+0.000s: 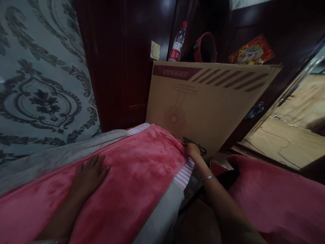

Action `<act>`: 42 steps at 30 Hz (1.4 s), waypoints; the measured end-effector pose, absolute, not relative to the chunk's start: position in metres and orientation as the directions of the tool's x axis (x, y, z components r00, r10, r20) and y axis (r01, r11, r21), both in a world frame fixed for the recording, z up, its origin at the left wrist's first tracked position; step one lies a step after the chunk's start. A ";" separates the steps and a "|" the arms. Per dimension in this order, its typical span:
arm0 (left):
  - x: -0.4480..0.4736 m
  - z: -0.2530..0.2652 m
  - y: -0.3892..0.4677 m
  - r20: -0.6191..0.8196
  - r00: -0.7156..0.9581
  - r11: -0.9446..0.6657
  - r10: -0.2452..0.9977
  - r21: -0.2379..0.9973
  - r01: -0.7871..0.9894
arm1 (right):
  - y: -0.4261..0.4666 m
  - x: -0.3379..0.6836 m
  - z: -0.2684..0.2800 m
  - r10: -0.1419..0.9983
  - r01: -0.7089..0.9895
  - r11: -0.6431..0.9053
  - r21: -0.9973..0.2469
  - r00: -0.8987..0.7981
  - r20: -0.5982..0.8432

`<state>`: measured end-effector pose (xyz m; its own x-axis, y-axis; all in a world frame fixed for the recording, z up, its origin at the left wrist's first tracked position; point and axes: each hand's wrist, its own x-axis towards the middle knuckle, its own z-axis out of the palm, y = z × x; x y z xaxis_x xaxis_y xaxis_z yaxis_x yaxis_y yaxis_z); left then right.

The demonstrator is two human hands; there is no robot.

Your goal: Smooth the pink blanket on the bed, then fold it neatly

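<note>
A pink plush blanket [142, 162] lies spread lengthwise over a grey cover [162, 206] and a striped cloth [184, 174]. On the left part of the blanket my left hand [90, 174] rests flat with its fingers apart. My right hand [191, 150] is closed on the blanket's far right corner, close to the cardboard box. A thin bracelet circles that wrist. The striped cloth shows at the far edge and beneath the right corner.
A large cardboard box [213, 101] with a fan drawing stands behind the blanket's far end. Beyond its top edge are a plastic bottle [176, 45] and a red-rimmed round object [207, 47]. More pink fabric [279, 200] lies at the right. Patterned wallpaper [43, 74] covers the left wall.
</note>
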<state>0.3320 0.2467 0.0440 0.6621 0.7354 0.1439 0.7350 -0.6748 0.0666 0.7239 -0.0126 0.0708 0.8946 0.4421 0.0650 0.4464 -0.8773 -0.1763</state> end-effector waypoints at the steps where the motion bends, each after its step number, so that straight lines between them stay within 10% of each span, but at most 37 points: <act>1: 0.332 0.044 0.247 0.142 0.663 -0.675 0.735 0.073 0.734 | -0.011 0.725 0.070 0.458 0.458 -0.872 -0.173 0.888 0.042; 15: 0.332 0.047 0.248 0.146 0.671 -0.686 0.727 0.124 0.717 | -0.013 0.735 0.075 0.675 0.642 -0.734 -0.223 0.726 -0.133; 29: 0.332 0.051 0.244 0.112 0.663 -0.672 0.740 0.107 0.732 | -0.011 0.734 0.065 0.768 0.746 -0.618 -0.247 0.640 0.012; 42: 0.333 0.048 0.247 0.101 0.662 -0.668 0.743 0.048 0.743 | -0.024 0.722 0.082 0.421 0.500 -0.863 -0.070 0.790 0.446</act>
<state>0.3330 0.2465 0.0477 0.6617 0.7429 0.1013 0.7426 -0.6680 0.0482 0.7217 -0.0236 0.0815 0.7899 0.4205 0.4464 0.4995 -0.8634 -0.0704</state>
